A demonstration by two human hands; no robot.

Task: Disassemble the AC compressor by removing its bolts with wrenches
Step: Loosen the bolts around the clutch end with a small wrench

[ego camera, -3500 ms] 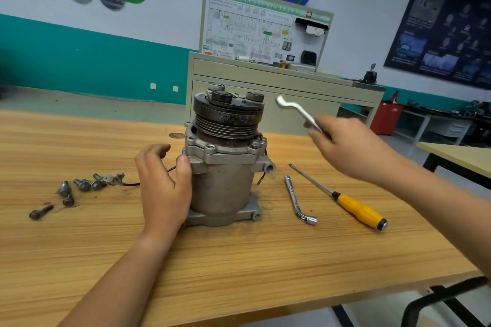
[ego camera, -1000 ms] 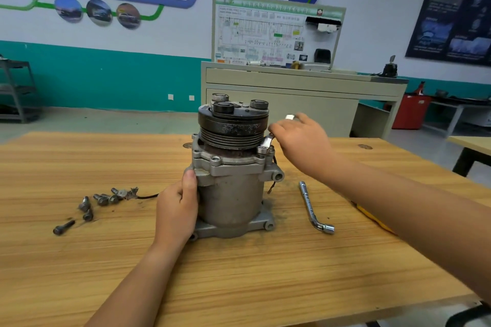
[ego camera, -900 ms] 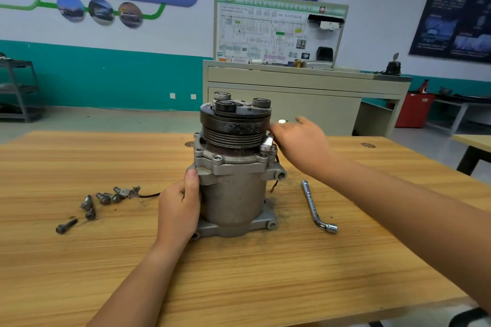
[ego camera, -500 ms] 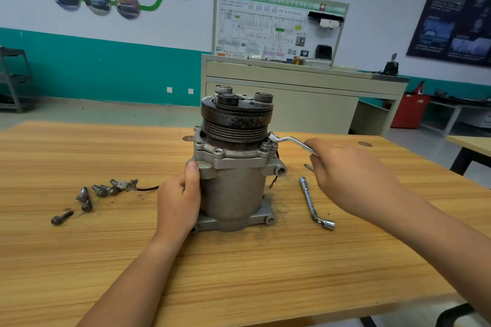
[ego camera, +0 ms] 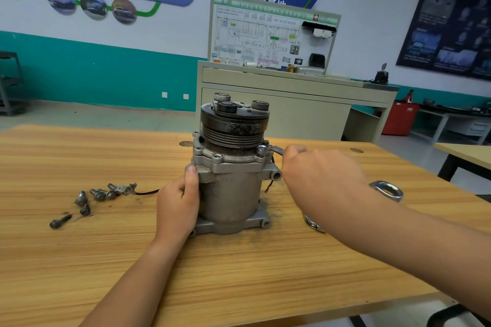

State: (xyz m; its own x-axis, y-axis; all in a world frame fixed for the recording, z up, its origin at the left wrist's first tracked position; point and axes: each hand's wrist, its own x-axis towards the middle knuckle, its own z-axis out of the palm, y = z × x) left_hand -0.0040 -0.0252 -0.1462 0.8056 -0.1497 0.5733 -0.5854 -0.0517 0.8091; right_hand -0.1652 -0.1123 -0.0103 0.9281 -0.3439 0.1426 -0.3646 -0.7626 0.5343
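On the pale wooden-topped workbench (ego camera: 239,287), near its middle, the grey cast-metal AC compressor (ego camera: 231,188) stands upright on its base flange, with the black grooved pulley uppermost.

The left hand (ego camera: 178,202) grips the left side of the housing. Its fingers wrap round the body and its thumb points up against the upper flange, steadying the unit. The right hand (ego camera: 318,180) is curled round the shaft of a silver ring wrench (ego camera: 276,150), whose ring end sits over the flange bolt (ego camera: 262,148) at the right corner of the upper flange. A steel ring (ego camera: 388,190) showing beyond the wrist is probably that wrench's other end.

The loose dark bolts (ego camera: 85,202) lie scattered well to the left of the compressor, so part of the bolt removal appears done. A second front bolt (ego camera: 217,158) is seated in the flange and no wrench is on it. The task therefore looks partway through: at least these two fasteners remain, and bolts on the hidden rear side cannot be judged. The tip of a bent steel socket wrench (ego camera: 314,224) lies idle on the bench below the right forearm.
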